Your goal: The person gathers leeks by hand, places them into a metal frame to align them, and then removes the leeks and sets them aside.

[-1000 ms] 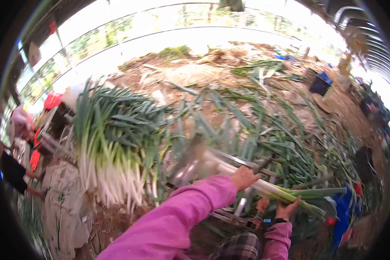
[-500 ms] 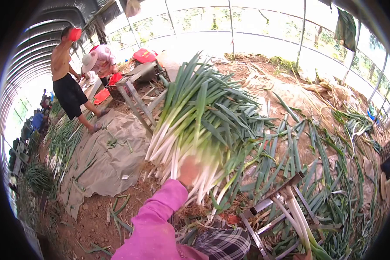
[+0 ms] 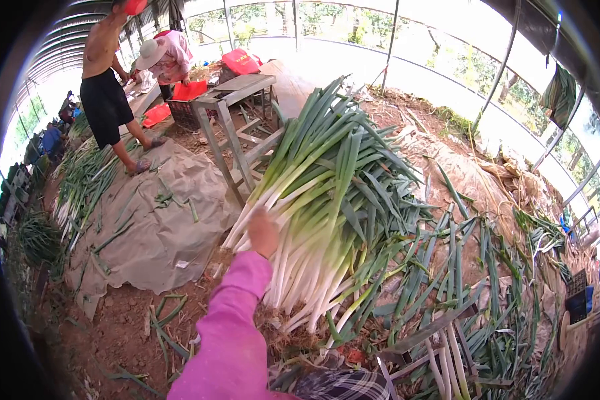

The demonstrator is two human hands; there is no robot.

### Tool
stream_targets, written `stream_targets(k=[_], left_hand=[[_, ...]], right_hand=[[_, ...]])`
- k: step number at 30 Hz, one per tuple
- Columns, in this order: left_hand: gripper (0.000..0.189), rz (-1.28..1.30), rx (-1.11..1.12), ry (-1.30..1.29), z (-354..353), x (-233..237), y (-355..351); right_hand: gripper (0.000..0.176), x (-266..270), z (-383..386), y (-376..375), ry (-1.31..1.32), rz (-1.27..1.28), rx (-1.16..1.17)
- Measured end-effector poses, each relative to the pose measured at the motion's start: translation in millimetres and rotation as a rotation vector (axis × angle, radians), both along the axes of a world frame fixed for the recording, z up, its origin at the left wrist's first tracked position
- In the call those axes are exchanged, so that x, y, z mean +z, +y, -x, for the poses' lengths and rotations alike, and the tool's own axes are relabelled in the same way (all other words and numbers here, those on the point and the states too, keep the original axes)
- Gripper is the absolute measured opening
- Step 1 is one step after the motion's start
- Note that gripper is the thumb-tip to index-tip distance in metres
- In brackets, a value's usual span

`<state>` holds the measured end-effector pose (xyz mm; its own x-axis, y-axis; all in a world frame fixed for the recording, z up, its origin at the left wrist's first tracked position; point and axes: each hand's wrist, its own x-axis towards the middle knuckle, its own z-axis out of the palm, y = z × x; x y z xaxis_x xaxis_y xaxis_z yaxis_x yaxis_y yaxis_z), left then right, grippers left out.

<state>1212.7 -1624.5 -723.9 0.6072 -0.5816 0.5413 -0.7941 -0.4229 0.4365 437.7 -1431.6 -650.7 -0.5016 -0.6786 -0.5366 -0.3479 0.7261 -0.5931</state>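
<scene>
My left hand, at the end of a pink sleeve, is over the left side of a large pile of leeks or big green onions. It is smeared by motion, so its fingers and any grip on the stalks cannot be made out. The pile's white stems and roots point towards me, its green leaves away. At the lower right, several white stalks lie by a small metal frame. My right hand is out of view.
A metal-legged stand is behind the pile, beside a dark crate with red bags. Two people work at the back left. Beige sheeting covers soil at left. Loose green leaves litter the right side.
My left hand has moved left and up across the pile. The view has shifted, and the stalks by the metal frame sit lower. My right hand, barely showing at the bottom edge before, is gone.
</scene>
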Motion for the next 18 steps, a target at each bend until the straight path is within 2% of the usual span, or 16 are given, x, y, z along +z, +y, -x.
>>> stream_targets(k=[2,4,7,10,11,14,15,17,18], left_hand=[[0.053,-0.109,0.133,0.198,-36,-1,7],[0.056,-0.317,0.135,0.308,-59,-21,11],[0.053,-0.509,0.131,0.202,-57,-7,6],[0.048,-0.453,0.109,0.089,-54,20,2],[0.048,-0.407,0.055,0.132,-49,32,1],[0.046,-0.339,-0.160,0.394,-11,69,11],[0.043,-0.354,-0.260,0.577,11,66,20],[0.047,-0.398,-0.340,0.725,64,28,33],[0.050,-0.393,-0.327,0.705,97,22,38]], right_hand=[[0.048,4,-9,-4,0.030,0.008,0.036],[0.048,8,-16,-6,0.059,0.011,0.063],[0.048,14,-23,-6,0.096,0.011,0.095],[0.048,17,-21,-2,0.128,0.016,0.120],[0.048,19,-21,0,0.141,0.016,0.125],[0.048,23,-20,7,0.171,0.008,0.144],[0.048,25,-20,9,0.181,0.007,0.152],[0.048,28,-17,14,0.193,0.011,0.160],[0.048,28,-14,17,0.203,0.013,0.167]])
